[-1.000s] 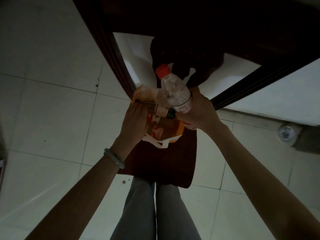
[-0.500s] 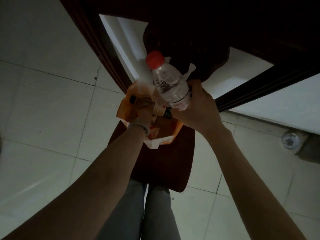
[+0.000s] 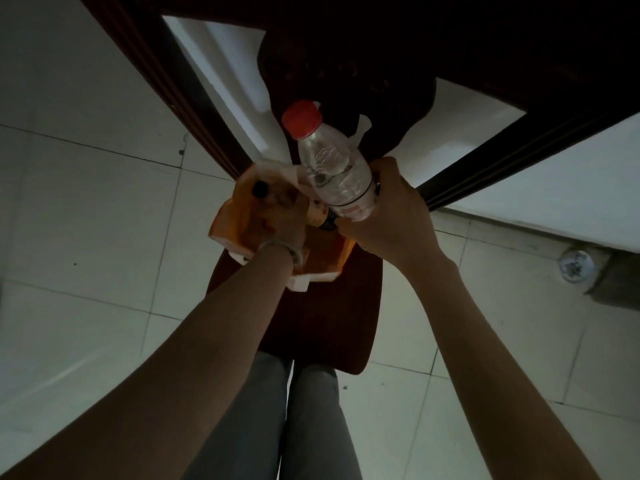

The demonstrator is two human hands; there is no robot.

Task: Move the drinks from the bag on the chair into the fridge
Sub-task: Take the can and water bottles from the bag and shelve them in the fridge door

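Observation:
An orange and white bag (image 3: pixel 235 223) sits on the dark red chair seat (image 3: pixel 329 327) in front of me. My right hand (image 3: pixel 391 216) grips the lower part of a clear water bottle (image 3: pixel 332 171) with a red cap, held above the bag's mouth. My left hand (image 3: pixel 287 216) reaches into the bag and closes around a second bottle (image 3: pixel 320 216) with a pale label and a black cap. Most of that bottle is hidden by my hand and the bag.
A dark wooden table frame (image 3: pixel 194 109) with white panels runs behind the chair. Pale floor tiles (image 3: pixel 90 209) spread left and right. A round floor drain (image 3: pixel 575 266) lies at the right. My legs (image 3: pixel 277 420) stand just behind the chair's front edge.
My left hand has gone from the bag's rim down into the bag and closed on the second bottle. The right hand has lifted the water bottle a little higher.

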